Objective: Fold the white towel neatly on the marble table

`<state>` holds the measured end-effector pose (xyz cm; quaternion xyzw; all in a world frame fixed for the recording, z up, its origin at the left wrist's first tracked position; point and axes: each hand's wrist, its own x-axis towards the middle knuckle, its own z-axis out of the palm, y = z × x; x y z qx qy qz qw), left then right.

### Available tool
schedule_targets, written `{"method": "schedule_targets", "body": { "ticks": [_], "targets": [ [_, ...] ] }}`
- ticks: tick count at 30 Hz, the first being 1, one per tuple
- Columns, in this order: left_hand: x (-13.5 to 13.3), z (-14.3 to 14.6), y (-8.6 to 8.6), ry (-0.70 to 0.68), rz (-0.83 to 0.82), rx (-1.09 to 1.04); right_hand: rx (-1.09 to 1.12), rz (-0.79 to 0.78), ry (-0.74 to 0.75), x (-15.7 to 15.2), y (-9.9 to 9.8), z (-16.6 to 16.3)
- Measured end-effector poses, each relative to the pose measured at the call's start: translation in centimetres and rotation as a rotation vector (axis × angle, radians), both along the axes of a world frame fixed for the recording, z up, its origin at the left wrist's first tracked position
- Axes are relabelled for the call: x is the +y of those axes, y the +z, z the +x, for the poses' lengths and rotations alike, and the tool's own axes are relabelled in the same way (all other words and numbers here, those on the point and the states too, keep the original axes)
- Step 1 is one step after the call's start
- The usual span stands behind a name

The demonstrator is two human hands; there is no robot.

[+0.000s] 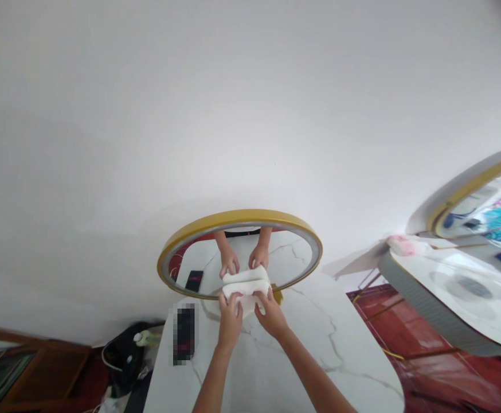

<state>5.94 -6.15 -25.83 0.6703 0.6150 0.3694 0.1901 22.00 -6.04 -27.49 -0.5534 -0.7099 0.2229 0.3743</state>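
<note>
A folded white cloth (pixel 248 288), perhaps a small towel, is held against the lower part of a round gold-rimmed mirror (pixel 239 218). My left hand (pixel 230 315) grips its left end with curled fingers. At the right end, the fingers of my right hand (pixel 271 314) are closed on the same cloth. The glass reflects both hands and the cloth, so two white strips appear one above the other. Part of the cloth hangs between my hands, over the white marble-patterned table (pixel 306 344).
A dark, blurred-out phone-like object (pixel 184 334) lies left on the table. At right stands another white table (pixel 461 292) with a second mirror (pixel 482 192) and a pink-and-white bundle (pixel 403 245). A black bag (pixel 124 355) and wooden shelf (pixel 39 373) sit at lower left.
</note>
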Motion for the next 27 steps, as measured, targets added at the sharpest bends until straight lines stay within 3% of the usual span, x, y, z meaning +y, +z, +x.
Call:
{"method": "schedule_targets", "body": {
  "ticks": [5, 9, 14, 22, 25, 27],
  "targets": [
    [0.0, 0.6, -1.8, -0.016, -0.025, -0.025, -0.005, -0.071, 0.087, -0.5, -1.5, 1.0],
    [-0.3, 1.9, -0.3, -0.012, 0.009, -0.014, 0.036, -0.029, 0.028, -0.9, -0.1, 2.0],
    [-0.4, 4.6, 4.5, -0.081, 0.080, -0.012, 0.117, 0.070, -0.080, -1.3, 5.0, 4.0],
    [0.5, 9.4, 14.4, -0.162, 0.283, -0.107, 0.120, 0.308, -0.268, -0.9, 15.3, 7.8],
    [0.9, 10.8, 17.1, -0.182, 0.347, -0.121, 0.125, 0.392, -0.323, -0.7, 17.5, 8.9],
    [1.2, 11.4, 17.9, -0.191, 0.360, -0.113, 0.143, 0.411, -0.339, -0.4, 18.0, 9.5]
  ]
}}
